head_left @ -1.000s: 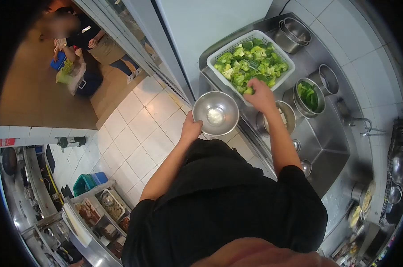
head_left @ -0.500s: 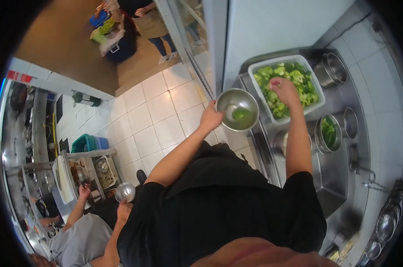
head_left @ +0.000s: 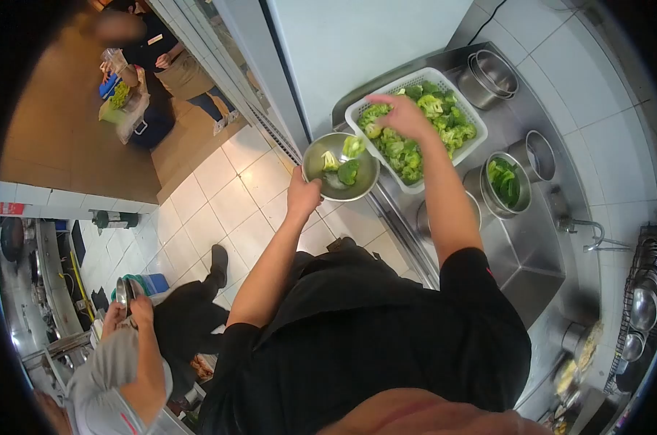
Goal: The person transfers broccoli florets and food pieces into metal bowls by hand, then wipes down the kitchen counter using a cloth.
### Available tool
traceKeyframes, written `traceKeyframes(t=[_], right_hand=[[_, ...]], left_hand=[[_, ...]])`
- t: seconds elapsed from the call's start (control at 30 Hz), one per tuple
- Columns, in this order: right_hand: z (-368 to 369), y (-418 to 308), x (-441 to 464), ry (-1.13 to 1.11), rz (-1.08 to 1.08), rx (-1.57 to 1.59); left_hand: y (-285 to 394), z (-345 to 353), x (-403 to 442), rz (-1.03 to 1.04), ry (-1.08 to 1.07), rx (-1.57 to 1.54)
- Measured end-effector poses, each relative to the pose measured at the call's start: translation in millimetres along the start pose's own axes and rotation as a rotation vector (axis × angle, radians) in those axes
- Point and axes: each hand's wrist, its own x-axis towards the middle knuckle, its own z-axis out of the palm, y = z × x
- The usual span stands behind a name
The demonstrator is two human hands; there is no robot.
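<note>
My left hand (head_left: pixel 304 196) is closed on the rim of a steel bowl (head_left: pixel 321 190), which is tipped toward me. Inside the bowl lie a few broccoli florets (head_left: pixel 348 172), and another light green floret (head_left: pixel 354 147) shows at its far right side; I cannot tell whether that one rests or is dropping. Above a white perforated basket (head_left: pixel 481 134) heaped with broccoli, my right hand (head_left: pixel 399 117) has its fingers stretched out toward the bowl, with nothing visible in them. The basket stands on the steel sink counter, just right of the bowl.
Steel pots (head_left: pixel 492 76) stand behind the basket. A pot of green pepper-like pieces (head_left: pixel 504 183) is near the faucet (head_left: pixel 597 235). A co-worker in grey (head_left: pixel 118 366) holds a metal bowl at left; another person (head_left: pixel 187 76) stands beyond the glass partition.
More florets are in the bowl. My right hand has moved from the basket's middle toward the bowl, and its fingers have spread. The view has shifted; the grey-clad co-worker has turned.
</note>
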Motion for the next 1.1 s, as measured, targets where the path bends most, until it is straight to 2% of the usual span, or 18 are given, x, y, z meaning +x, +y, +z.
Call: traceKeyframes(t=[0.03,0.1,0.13,0.2,0.23,0.3,0.33,0.4,0.47,0.5,0.6,0.67,0.8,0.87,0.97,1.0,1.03,1.1], right_hand=[[3.0,18.6,10.9,0.002,0.005,-0.001],[11.3,60.2,26.1,0.350,0.153,-0.715],[3.9,62.0,33.1,0.355,0.155,-0.718],[-6.5,62.1,42.8,0.105,0.323,-0.606],[-14.2,50.9,38.5,0.108,0.328,-0.606],[-27.7,34.6,26.9,-0.093,0.291,0.235],[-30.1,40.4,30.4,-0.098,0.289,0.234],[-36.2,54.3,32.9,0.131,0.211,0.175],[-47.3,57.0,17.1,0.527,0.323,-0.820],[-52.9,66.8,16.7,0.526,0.317,-0.819],[-58.5,78.2,27.1,0.289,0.445,-0.749],[-56.7,45.1,19.7,-0.013,0.389,0.073],[-15.8,10.8,24.0,-0.188,0.288,0.186],[25.9,41.6,29.0,0.060,-0.058,-0.582],[25.4,25.7,32.9,0.018,0.050,-0.595],[13.4,19.6,40.1,-0.039,0.179,-0.317],[1.5,15.9,45.8,-0.047,0.172,-0.319],[-10.3,15.6,47.5,-0.180,0.194,0.224]], left_hand=[[5.7,0.9,0.1,0.003,0.009,-0.006],[7.3,3.8,0.4,0.008,0.009,-0.012],[5.7,2.9,1.9,0.003,0.003,-0.035],[2.2,0.9,1.4,-0.003,-0.008,-0.079],[2.8,0.2,1.4,-0.001,-0.013,-0.077],[4.1,1.7,0.3,-0.028,0.013,-0.084],[6.2,2.7,1.0,-0.031,0.016,-0.087],[8.3,0.9,1.0,-0.017,-0.002,-0.072],[4.8,-0.9,1.4,-0.011,0.004,-0.063],[4.2,-1.8,2.9,0.002,0.007,-0.055],[2.2,-3.3,1.4,-0.022,0.023,-0.107],[6.5,-4.9,-0.5,-0.027,0.024,-0.109],[8.5,-4.1,2.7,0.013,0.041,-0.078],[6.8,-5.8,3.2,0.005,0.043,-0.091],[4.2,-10.4,5.5,-0.002,0.055,-0.103],[2.8,-12.0,5.7,-0.004,0.065,-0.104],[2.8,-12.3,8.1,-0.007,0.073,-0.110],[2.0,-11.3,10.5,-0.003,0.068,-0.102]])
